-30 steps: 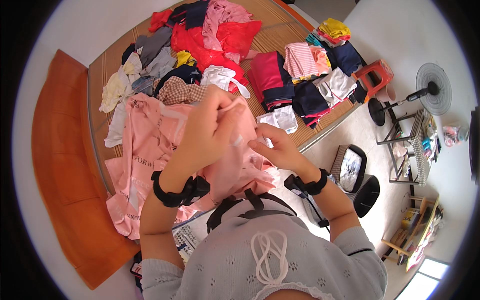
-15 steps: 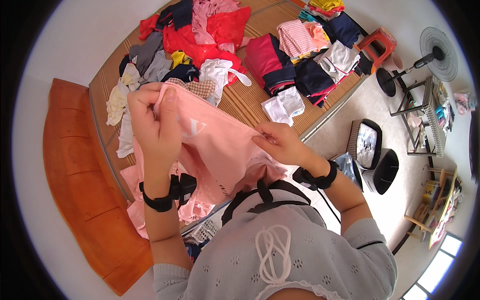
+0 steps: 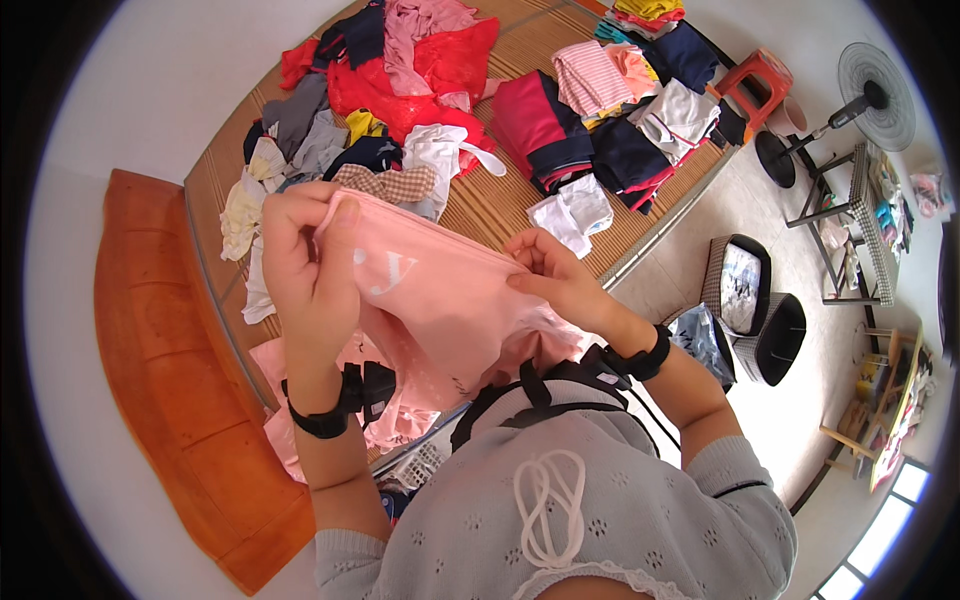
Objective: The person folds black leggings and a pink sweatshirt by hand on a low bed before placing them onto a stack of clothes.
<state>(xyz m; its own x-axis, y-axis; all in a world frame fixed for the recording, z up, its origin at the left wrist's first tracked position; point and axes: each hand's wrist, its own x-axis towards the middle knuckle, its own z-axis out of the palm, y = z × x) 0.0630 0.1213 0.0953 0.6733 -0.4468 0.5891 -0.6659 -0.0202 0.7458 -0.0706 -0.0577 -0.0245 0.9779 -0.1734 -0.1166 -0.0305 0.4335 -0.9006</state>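
Note:
Between my hands a pink printed garment (image 3: 440,285) is stretched by its upper edge, its lower part hanging in folds near my waist. My left hand (image 3: 315,260) pinches one corner, thumb on top. My right hand (image 3: 555,275) grips the same edge farther right, fingers curled over the cloth. Below my left wrist lies more pink patterned cloth (image 3: 290,420), partly hidden by my forearm; whether it belongs to the same garment I cannot tell. Just beyond the held edge is a brown checked cloth (image 3: 390,184). A folded white cloth (image 3: 572,214) rests beyond my right hand.
A loose heap with red cloth (image 3: 455,60) covers the far left of the striped mat (image 3: 520,140). Folded clothes (image 3: 590,78) are stacked at the far right. An orange wooden board (image 3: 170,370) stands left. On the right are a fan (image 3: 875,95), a red stool (image 3: 760,80) and dark baskets (image 3: 772,340).
The held edge of the pink garment has levelled and drawn tauter, and my left hand sits slightly lower. Both hands keep their hold. The whole view has shifted a little.

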